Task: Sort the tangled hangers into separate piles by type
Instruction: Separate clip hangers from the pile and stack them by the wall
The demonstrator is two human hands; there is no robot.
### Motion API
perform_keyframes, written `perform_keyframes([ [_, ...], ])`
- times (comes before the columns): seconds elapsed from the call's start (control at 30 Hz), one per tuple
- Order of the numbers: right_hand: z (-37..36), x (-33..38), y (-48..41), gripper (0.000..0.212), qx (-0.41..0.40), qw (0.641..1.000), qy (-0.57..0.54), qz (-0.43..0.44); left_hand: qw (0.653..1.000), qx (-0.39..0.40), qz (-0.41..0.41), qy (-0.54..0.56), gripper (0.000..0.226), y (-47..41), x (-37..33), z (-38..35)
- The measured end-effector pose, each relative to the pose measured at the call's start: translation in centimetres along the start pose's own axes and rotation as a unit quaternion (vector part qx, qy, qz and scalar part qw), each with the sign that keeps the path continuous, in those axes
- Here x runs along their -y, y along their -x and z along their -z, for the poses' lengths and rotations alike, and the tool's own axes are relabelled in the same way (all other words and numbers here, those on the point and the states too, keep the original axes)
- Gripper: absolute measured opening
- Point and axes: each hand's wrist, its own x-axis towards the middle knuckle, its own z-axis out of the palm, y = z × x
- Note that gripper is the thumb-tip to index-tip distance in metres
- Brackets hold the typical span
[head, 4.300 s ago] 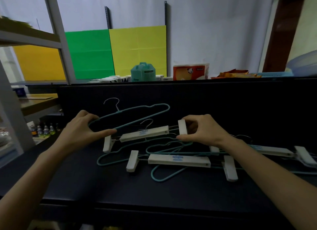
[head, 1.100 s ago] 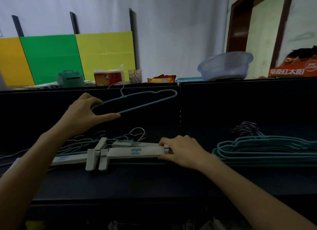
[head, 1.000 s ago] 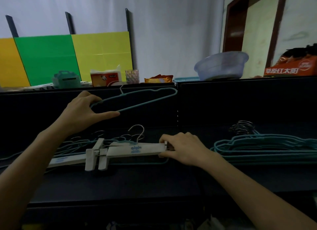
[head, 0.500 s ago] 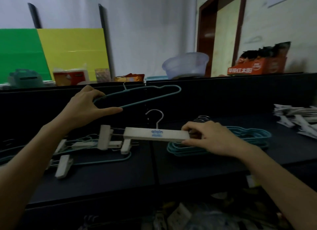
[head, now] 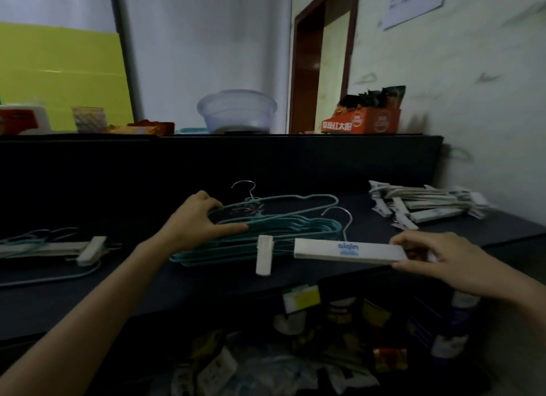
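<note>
Left hand (head: pixel 197 222) pinches teal wire hanger (head: pixel 295 202), holding it just above teal pile (head: pixel 266 239) at surface (head: pixel 206 280) centre. Right hand (head: pixel 440 255) grips right end of white clip hanger (head: pixel 345 250), raised just right of teal pile, one clip (head: pixel 263 258) dangling. White clip pile (head: pixel 425 206) far right of teal pile; tangled leftovers (head: pixel 50 248) far left.

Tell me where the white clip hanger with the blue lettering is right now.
In the head view, the white clip hanger is at centre right, held in the right hand just in front of the teal hanger pile, above the table's front edge.
</note>
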Motion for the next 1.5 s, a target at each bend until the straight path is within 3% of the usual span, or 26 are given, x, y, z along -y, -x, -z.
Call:
perform_keyframes([
  [0.37, 1.4, -8.1, 1.7, 0.072, -0.004, 0.997, -0.08, -0.001, 0.995, 0.04, 0.03, -0.09, 0.113, -0.2, -2.1, -2.7],
  [0.53, 1.5, -10.8, -0.3, 0.073, -0.008, 0.996, -0.09, 0.02, 0.993, 0.097, 0.061, -0.039, 0.117, -0.8, -1.9, -2.0],
  [0.63, 1.9, -12.6, -1.8, 0.076, -0.005, 0.996, -0.091, 0.022, 0.996, 0.075, 0.042, -0.016, 0.109, -2.0, -3.2, -1.8],
  [0.77, 3.5, -15.3, -4.1, 0.075, -0.024, 0.994, -0.096, 0.034, 1.0, 0.011, -0.009, 0.003, 0.063, -6.1, -6.9, -2.6],
  [0.87, 5.2, -17.9, -6.4, 0.03, -0.04, 0.996, -0.082, 0.024, 0.998, 0.006, -0.049, -0.039, 0.033, -9.8, -10.3, -3.7],
  [0.9, 5.9, -19.0, -7.1, 0.026, -0.048, 0.995, -0.082, 0.018, 0.997, 0.012, -0.065, -0.05, 0.028, -11.0, -11.5, -4.2],
  [0.97, 6.9, -21.3, -8.5, 0.032, -0.072, 0.993, -0.094, 0.005, 0.993, 0.025, -0.096, -0.07, 0.027, -13.2, -13.7, -5.3],
  [1.03, 7.6, -23.7, -9.9, 0.023, -0.083, 0.99, -0.11, 0.003, 0.989, 0.033, -0.117, -0.083, 0.028, -15.2, -15.5, -6.7],
  [1.23, 8.7, -29.6, -14.4, 0.02, -0.076, 0.988, -0.128, -0.043, 0.986, 0.052, -0.121, -0.103, 0.028, -18.8, -19.5, -10.0],
  [1.5, 8.3, -34.0, -21.1, 0.023, 0.074, 0.993, -0.087, 0.023, 0.989, 0.046, -0.053, -0.129, 0.028, -20.2, -22.2, -12.3],
])
